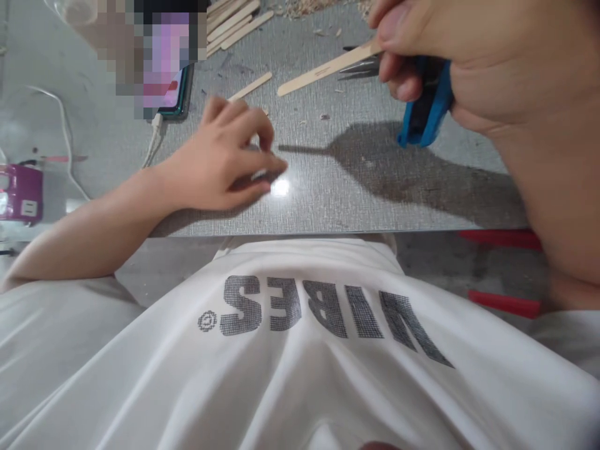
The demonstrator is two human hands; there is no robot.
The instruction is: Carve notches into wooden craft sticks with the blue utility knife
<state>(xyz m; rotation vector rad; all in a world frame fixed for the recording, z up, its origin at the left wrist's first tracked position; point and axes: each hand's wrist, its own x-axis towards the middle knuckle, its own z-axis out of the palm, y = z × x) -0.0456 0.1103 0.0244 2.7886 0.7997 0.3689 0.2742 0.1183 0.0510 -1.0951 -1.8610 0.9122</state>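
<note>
In the upper right of the frame, the right hand [422, 47] is clamping its thumb and fingers on one end of a flat wooden stick [323, 70], whose rounded free end is pointing toward the upper middle. A blue-handled tool [438, 109] is showing under that hand, its dark metal tips reaching out behind the stick; how firmly the hand is gripping it, I cannot tell. Left of centre, the left hand [229, 150] is curling over the grey table [309, 212], thumb and forefinger standing apart with nothing visible between them. A shorter-looking stick [253, 86] is lying just beyond its knuckles, partly hidden. More sticks [234, 25] are lying bunched at the top, beside wood shavings [307, 7], while a phone [164, 94] is resting upper left, partly pixelated.
</note>
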